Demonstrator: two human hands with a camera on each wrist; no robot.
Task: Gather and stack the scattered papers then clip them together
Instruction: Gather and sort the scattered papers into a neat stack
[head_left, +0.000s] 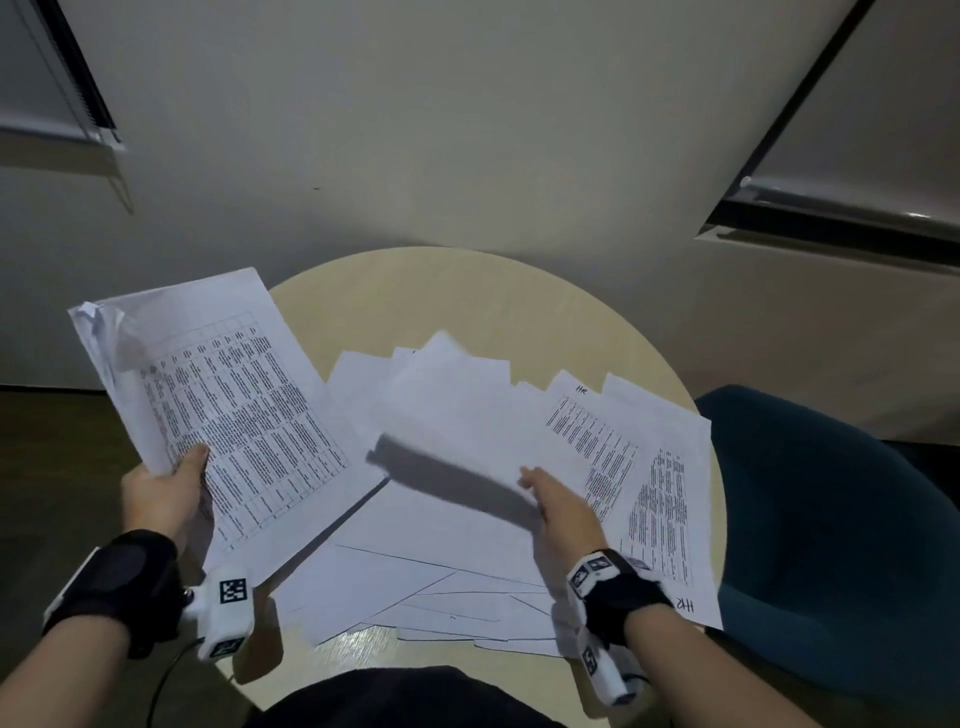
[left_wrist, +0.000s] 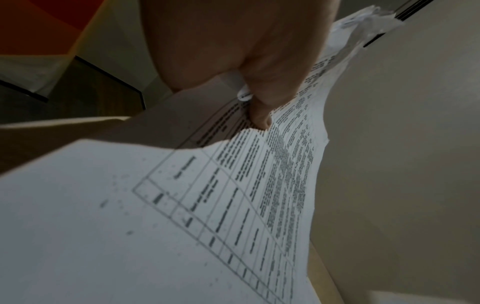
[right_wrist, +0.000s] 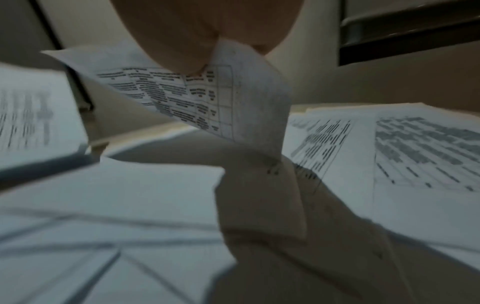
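Note:
My left hand (head_left: 166, 488) grips a small stack of printed sheets (head_left: 234, 410) by its near edge and holds it up over the table's left side; the thumb (left_wrist: 259, 115) presses on the top page (left_wrist: 233, 205). My right hand (head_left: 550, 499) pinches one sheet (head_left: 457, 415) and lifts it off the pile; that sheet is blurred, and in the right wrist view it hangs curled from the fingers as a printed table page (right_wrist: 207, 98). Several loose papers (head_left: 441, 587) lie scattered and overlapping on the round table (head_left: 467, 291). No clip shows in any view.
Printed pages marked HR (head_left: 639, 467) lie at the table's right edge, partly overhanging. A dark blue chair (head_left: 831, 519) stands close on the right. A pale wall (head_left: 467, 130) rises just behind the table. Dark floor shows on the left.

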